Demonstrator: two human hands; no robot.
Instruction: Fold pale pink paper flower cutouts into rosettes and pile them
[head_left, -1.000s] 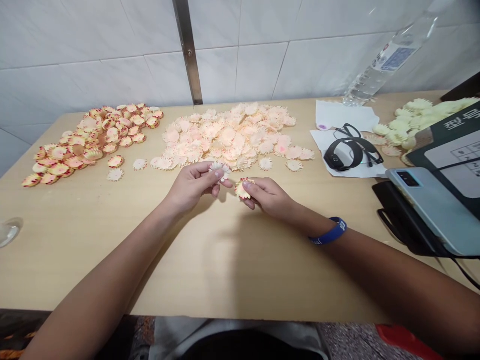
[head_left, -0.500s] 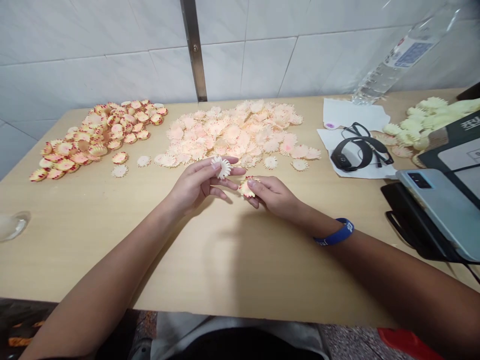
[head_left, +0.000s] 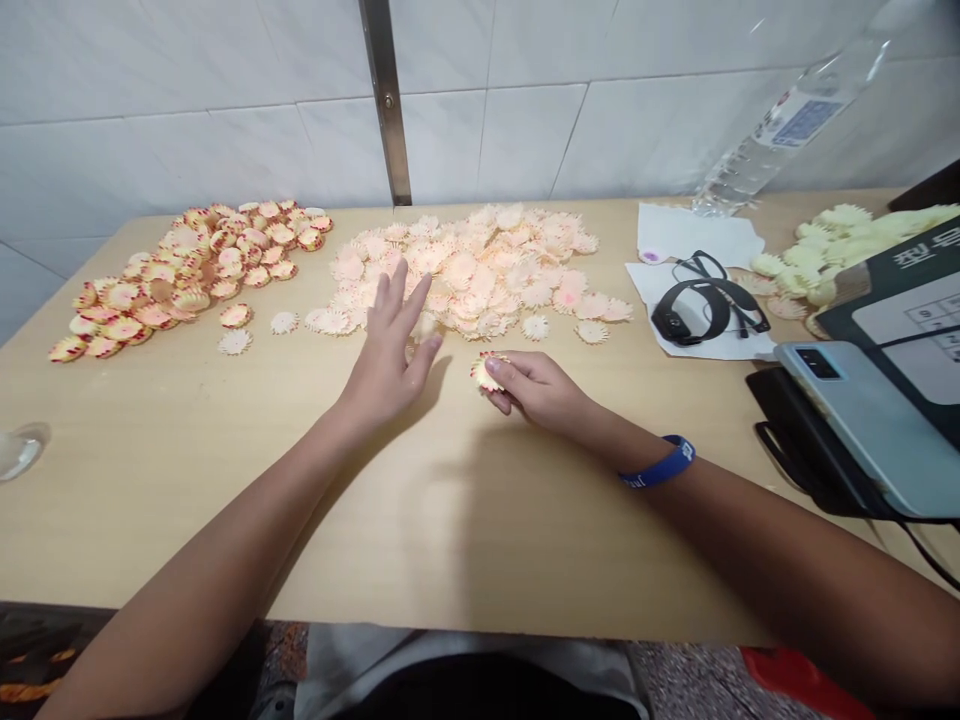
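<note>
My left hand [head_left: 390,345], its fingers spread, is over the near edge of a heap of pale pink flower-shaped discs with notched rims [head_left: 465,265]. Nothing shows gripped in it, though the space behind the thumb is partly hidden. To its right, my right hand [head_left: 536,385] pinches a cream flower-shaped disc with red petal tips [head_left: 486,371] between thumb and fingers, just above the bare tabletop. A few loose pale discs [head_left: 535,327] lie along the heap's front.
At the left lies a heap of red-tipped discs [head_left: 180,265]. On the right are a black wristband [head_left: 701,310] on white paper [head_left: 645,290], a phone [head_left: 862,420], pale green pieces [head_left: 832,245] and a leaning water bottle [head_left: 780,125]. A tiled wall [head_left: 247,60] stands behind the table [head_left: 360,540].
My left hand has moved left and opened, fingers now spread toward the pink heap; the white disc it pinched no longer shows in it. My right hand still holds the red-tipped disc.
</note>
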